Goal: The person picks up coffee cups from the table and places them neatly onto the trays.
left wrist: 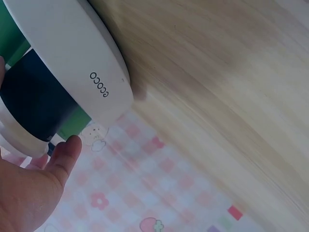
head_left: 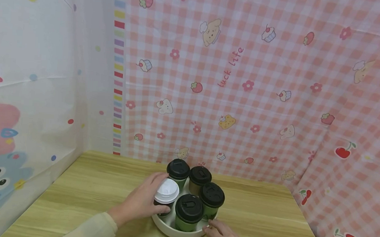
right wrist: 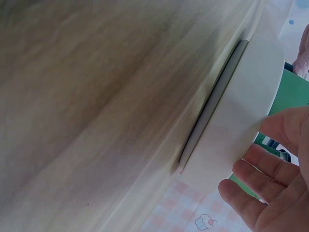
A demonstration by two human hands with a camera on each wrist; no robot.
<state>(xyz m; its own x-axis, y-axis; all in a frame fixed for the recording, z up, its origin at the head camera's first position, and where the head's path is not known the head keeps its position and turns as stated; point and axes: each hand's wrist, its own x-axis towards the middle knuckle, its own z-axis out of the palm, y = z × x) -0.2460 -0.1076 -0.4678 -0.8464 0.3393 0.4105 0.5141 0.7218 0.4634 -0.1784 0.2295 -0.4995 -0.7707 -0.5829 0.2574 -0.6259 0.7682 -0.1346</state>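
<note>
My left hand (head_left: 144, 197) grips a paper coffee cup with a white lid (head_left: 167, 190), its thumb and fingers around the sides. The cup has a dark sleeve (left wrist: 41, 94) and stands at the left side of a round white turntable tray (head_left: 183, 235). Resting on the tray's right front rim are the fingertips of my right hand (head_left: 223, 236). Beside the white-lidded cup stand several green cups with black lids, one in front (head_left: 189, 208) and one at the right (head_left: 211, 195). In the right wrist view, the tray wall (right wrist: 236, 111) shows a grey base strip beneath it.
The tray stands on a wood-grain table (head_left: 252, 213). Behind it hangs a pink checked cloth (head_left: 210, 109) with printed strawberries and cupcakes. A white patterned cloth (head_left: 47, 99) hangs at the left, and a checked cloth with cherries (head_left: 362, 179) at the right.
</note>
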